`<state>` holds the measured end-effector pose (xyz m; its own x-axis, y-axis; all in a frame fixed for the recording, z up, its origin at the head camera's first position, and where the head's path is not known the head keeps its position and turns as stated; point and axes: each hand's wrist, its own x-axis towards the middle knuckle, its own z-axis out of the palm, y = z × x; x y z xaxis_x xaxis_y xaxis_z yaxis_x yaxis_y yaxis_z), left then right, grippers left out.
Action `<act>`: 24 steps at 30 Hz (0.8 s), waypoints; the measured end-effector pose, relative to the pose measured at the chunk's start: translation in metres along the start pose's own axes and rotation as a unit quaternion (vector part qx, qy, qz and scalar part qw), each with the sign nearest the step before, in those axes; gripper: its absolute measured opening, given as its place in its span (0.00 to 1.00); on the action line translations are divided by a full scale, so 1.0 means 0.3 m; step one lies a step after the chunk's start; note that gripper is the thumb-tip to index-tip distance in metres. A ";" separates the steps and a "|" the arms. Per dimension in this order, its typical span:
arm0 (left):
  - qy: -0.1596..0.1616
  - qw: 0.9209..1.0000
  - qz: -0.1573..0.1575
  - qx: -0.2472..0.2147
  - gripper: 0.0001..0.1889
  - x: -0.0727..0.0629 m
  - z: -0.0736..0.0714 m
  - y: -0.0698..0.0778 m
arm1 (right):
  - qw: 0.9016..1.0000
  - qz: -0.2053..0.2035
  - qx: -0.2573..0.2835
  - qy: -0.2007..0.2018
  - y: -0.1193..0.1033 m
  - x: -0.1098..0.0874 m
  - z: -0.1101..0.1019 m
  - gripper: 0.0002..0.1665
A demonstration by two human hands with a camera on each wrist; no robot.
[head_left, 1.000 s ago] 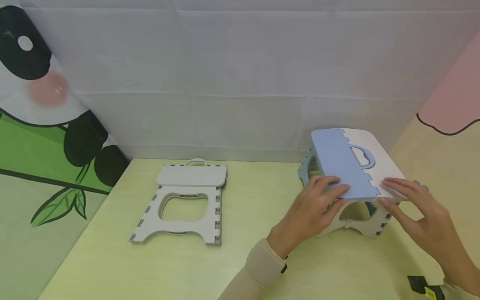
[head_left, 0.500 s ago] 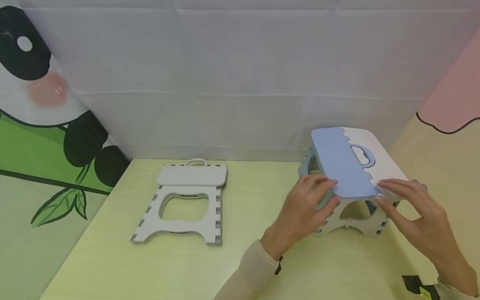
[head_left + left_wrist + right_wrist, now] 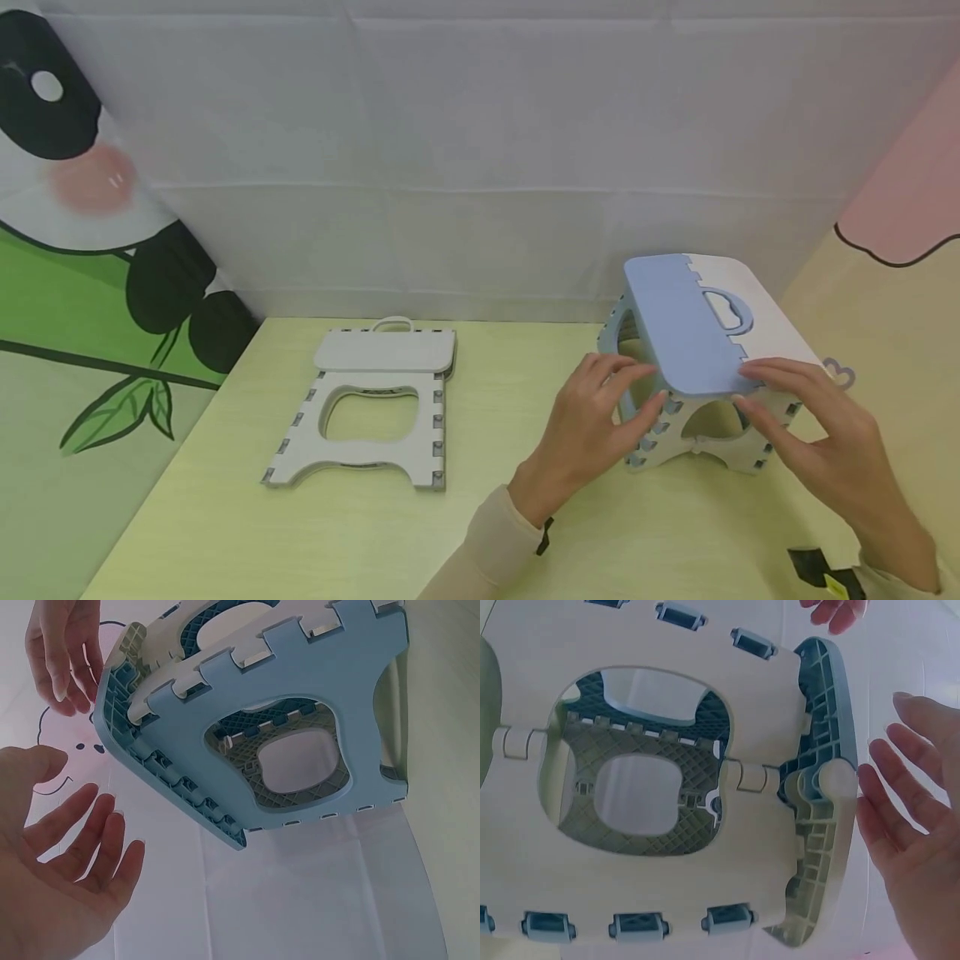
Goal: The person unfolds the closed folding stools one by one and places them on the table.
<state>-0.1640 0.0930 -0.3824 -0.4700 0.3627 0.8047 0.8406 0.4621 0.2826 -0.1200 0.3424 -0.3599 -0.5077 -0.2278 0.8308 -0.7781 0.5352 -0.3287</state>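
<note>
1. Blue stool (image 3: 708, 364): stands unfolded on its legs at the right of the bench (image 3: 510, 417), near the cloth (image 3: 450, 167) behind. Its top, half blue and half white, lies flat, with the handle (image 3: 741, 318) resting in place over the white half.
2. Left hand (image 3: 588, 421): fingers spread and gently bent, pinching nothing. The left wrist view shows it just beside the top's edge and apart from it.
3. Right hand (image 3: 828, 442): fingers spread, thumb apart, pinching nothing. Its fingertips lie at the top's near edge; whether they touch cannot be told for certain.
4. Front panel (image 3: 667, 892): white, with a large opening and a hinge (image 3: 751, 776) beside it. Whether it is fully straightened cannot be told.
5. Folded stool (image 3: 384, 354): lies flat at the left of the bench, well apart from both hands.
6. Step in hand (judged): a last settling of the unfolded stool, or its release; the unfolding itself looks done.
7. Next move (judged): calls for drawing both hands clear without nudging the top; should the folded stool be wanted, a reach leftward across the bench.
</note>
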 end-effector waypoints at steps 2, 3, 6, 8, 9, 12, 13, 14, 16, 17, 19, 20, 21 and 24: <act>0.003 1.000 -0.004 -0.002 0.12 -0.004 -0.004 -0.003 | 1.000 -0.002 0.006 -0.002 -0.009 0.005 0.007 0.33; 0.005 1.000 -0.006 -0.002 0.11 -0.005 -0.007 -0.004 | 1.000 -0.004 0.011 -0.002 -0.013 0.008 0.011 0.33; 0.009 1.000 -0.012 -0.005 0.10 -0.009 -0.014 -0.007 | 1.000 -0.009 0.021 -0.001 -0.023 0.014 0.021 0.33; 0.013 1.000 -0.014 -0.002 0.09 -0.011 -0.018 -0.009 | 1.000 -0.015 0.026 0.002 -0.028 0.019 0.028 0.32; 0.014 1.000 -0.015 0.000 0.08 -0.012 -0.020 -0.010 | 0.999 -0.019 0.031 0.004 -0.031 0.021 0.033 0.31; 0.018 1.000 -0.017 0.006 0.07 -0.017 -0.027 -0.013 | 0.999 -0.029 0.040 0.007 -0.037 0.028 0.044 0.30; 0.018 1.000 -0.018 0.007 0.07 -0.018 -0.029 -0.015 | 0.998 -0.032 0.045 0.008 -0.039 0.029 0.049 0.30; 0.018 1.000 -0.018 0.007 0.07 -0.021 -0.032 -0.016 | 0.998 -0.036 0.051 0.009 -0.042 0.031 0.054 0.29; 0.015 1.000 -0.020 0.004 0.07 -0.025 -0.039 -0.020 | 0.998 -0.038 0.059 0.007 -0.047 0.034 0.061 0.29; 0.013 1.000 -0.021 0.003 0.07 -0.027 -0.043 -0.023 | 0.998 -0.038 0.059 0.005 -0.049 0.034 0.065 0.29; 0.011 1.000 -0.022 0.001 0.07 -0.033 -0.050 -0.029 | 0.997 -0.038 0.063 0.000 -0.055 0.036 0.073 0.29; 0.011 1.000 -0.023 0.001 0.07 -0.037 -0.054 -0.032 | 0.997 -0.038 0.063 -0.003 -0.059 0.037 0.076 0.29; 0.012 1.000 -0.023 0.001 0.07 -0.040 -0.058 -0.035 | 0.997 -0.036 0.063 -0.007 -0.062 0.038 0.079 0.29; 0.013 1.000 -0.025 0.005 0.07 -0.049 -0.066 -0.043 | 0.997 -0.031 0.063 -0.015 -0.075 0.040 0.089 0.30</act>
<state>-0.1626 0.0657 -0.3874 -0.5037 0.3183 0.8031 0.8135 0.4876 0.3170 -0.1185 0.3058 -0.3545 -0.4674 -0.2831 0.8375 -0.8474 0.4135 -0.3332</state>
